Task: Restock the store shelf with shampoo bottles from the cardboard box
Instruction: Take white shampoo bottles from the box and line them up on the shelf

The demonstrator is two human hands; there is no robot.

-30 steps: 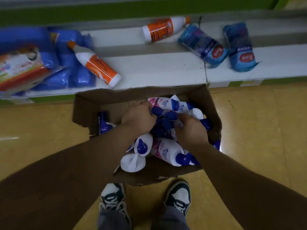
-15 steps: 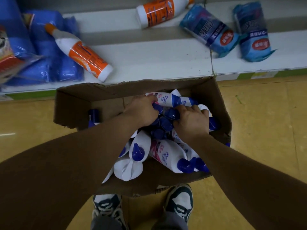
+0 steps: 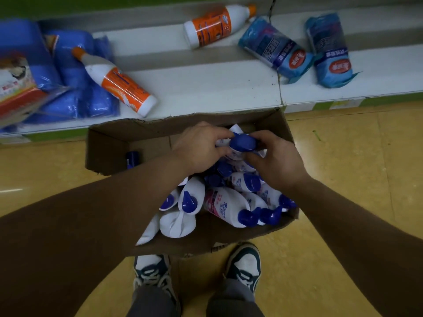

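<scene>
An open cardboard box (image 3: 109, 145) stands on the floor against the low white shelf (image 3: 206, 88). It holds several white shampoo bottles (image 3: 224, 207) with blue caps, lying in a heap. Above the heap, near the box's far wall, both hands hold a white bottle with a blue cap (image 3: 242, 143) facing me. My left hand (image 3: 201, 147) grips it from the left. My right hand (image 3: 277, 161) pinches it from the right, its fingers curled round the cap end. The bottle's body is mostly hidden behind the hands.
On the shelf lie two orange-and-white bottles (image 3: 119, 83) (image 3: 215, 26), two blue wrapped packs (image 3: 277, 51) (image 3: 329, 51) at the right and blue packs (image 3: 68, 88) at the left. My two shoes (image 3: 153, 273) (image 3: 245, 264) stand on the yellow floor just behind the box.
Both hands have come up out of the heap with one blue-capped bottle between them, raised toward the box's far wall. The camera has tilted, so the shelf shows more.
</scene>
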